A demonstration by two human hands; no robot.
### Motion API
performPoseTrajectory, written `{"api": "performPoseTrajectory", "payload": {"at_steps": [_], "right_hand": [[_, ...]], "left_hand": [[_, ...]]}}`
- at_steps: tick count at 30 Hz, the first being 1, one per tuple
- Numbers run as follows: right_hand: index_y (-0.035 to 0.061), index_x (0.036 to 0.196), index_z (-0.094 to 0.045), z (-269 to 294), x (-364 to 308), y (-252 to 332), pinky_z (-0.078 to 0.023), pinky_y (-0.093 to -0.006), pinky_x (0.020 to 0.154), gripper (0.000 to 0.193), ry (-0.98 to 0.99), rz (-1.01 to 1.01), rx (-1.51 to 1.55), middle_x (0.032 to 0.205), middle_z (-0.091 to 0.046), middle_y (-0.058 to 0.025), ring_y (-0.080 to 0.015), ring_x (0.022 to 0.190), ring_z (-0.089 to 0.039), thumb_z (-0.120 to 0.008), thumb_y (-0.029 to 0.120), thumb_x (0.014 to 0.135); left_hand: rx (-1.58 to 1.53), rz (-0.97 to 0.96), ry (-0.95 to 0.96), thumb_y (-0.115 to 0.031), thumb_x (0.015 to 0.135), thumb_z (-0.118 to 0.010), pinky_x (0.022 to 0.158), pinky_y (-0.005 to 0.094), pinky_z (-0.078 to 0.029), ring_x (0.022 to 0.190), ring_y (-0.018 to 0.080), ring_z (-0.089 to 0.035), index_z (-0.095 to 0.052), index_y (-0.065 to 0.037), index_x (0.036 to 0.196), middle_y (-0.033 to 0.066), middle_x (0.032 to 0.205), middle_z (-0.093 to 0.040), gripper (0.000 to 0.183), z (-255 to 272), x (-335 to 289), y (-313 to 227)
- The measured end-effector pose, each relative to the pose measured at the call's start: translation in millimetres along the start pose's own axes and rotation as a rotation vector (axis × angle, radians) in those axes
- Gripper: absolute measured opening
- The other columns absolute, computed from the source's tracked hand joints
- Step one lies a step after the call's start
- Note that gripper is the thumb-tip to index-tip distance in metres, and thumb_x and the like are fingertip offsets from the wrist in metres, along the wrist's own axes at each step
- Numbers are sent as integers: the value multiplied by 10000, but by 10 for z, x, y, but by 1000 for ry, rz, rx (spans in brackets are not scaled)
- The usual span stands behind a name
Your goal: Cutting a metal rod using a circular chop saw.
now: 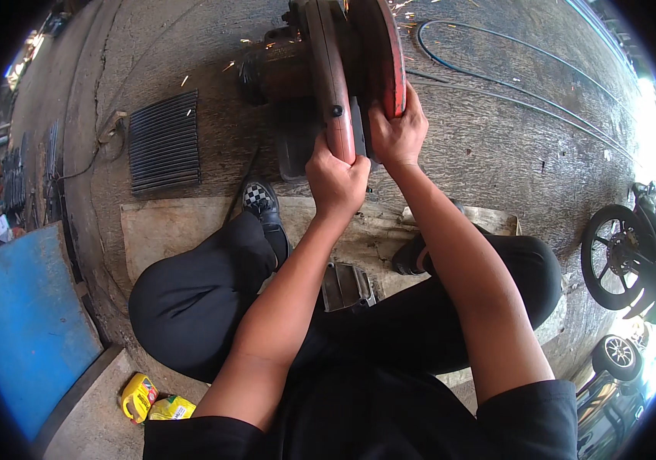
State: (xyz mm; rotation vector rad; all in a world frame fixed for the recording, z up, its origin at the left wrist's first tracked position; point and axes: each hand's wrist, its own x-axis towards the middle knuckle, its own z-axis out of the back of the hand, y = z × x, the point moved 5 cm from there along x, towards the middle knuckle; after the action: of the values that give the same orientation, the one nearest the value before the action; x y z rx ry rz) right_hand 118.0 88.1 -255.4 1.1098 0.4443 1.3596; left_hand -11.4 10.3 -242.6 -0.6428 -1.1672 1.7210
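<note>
A red cut-off saw (331, 84) stands on the floor at the top middle, its lower parts dark and partly hidden. My left hand (335, 182) is wrapped round the end of the saw's long handle. The red blade guard (394, 65) is beside the handle on the right, and my right hand (399, 136) grips its near edge, with some fingers hidden behind it. Orange sparks (245, 41) fly on both sides of the saw. Whatever the blade touches is out of sight.
Dark rods (164, 142) lie in a neat row at left. Thin bent rods or tubing (496, 80) stretch across the right floor. A cloth sheet (182, 230) lies beneath my legs. Nearby are a blue panel (32, 326), yellow containers (139, 397) and a motorcycle (619, 257).
</note>
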Motion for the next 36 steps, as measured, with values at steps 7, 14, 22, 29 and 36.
{"api": "performPoseTrajectory", "payload": {"at_steps": [7,14,22,29,36], "right_hand": [[33,1227,-574,3,4,9,-521,-428,858,531,6,17,3,1090,-659,-183,-379,985,-645,-665,178,724],[30,1227,-574,-1,-2,6,-521,-430,851,525,10,0,3,1080,-661,-186,-380,974,-647,-663,181,732],[29,1223,-574,-1,1,-2,-523,-427,847,520,2,10,3,1080,-661,-184,-378,972,-647,-668,182,735],[50,1223,-579,-3,-4,8,-519,-429,856,508,4,-8,14,1083,-662,-173,-374,979,-644,-669,178,740],[56,1229,-576,-6,-9,-31,-518,-430,857,518,28,-23,-13,1084,-661,-174,-375,979,-644,-668,187,736]], "left_hand": [[12,3,-5,-35,679,-659,758,451,-535,840,435,-671,-572,47,1071,253,846,-664,409,11,2,-32],[17,1,5,-40,679,-660,752,456,-532,835,439,-669,-571,48,1076,256,840,-663,416,12,-1,-11],[26,-12,0,-39,677,-661,744,458,-532,830,445,-665,-567,47,1069,258,837,-661,412,7,-1,-8],[11,39,28,-27,682,-659,762,445,-534,856,428,-672,-574,41,1092,245,872,-670,424,7,-2,-8],[20,4,16,-30,679,-663,760,444,-536,847,423,-676,-573,41,1114,246,884,-672,450,6,-9,-23]]}}
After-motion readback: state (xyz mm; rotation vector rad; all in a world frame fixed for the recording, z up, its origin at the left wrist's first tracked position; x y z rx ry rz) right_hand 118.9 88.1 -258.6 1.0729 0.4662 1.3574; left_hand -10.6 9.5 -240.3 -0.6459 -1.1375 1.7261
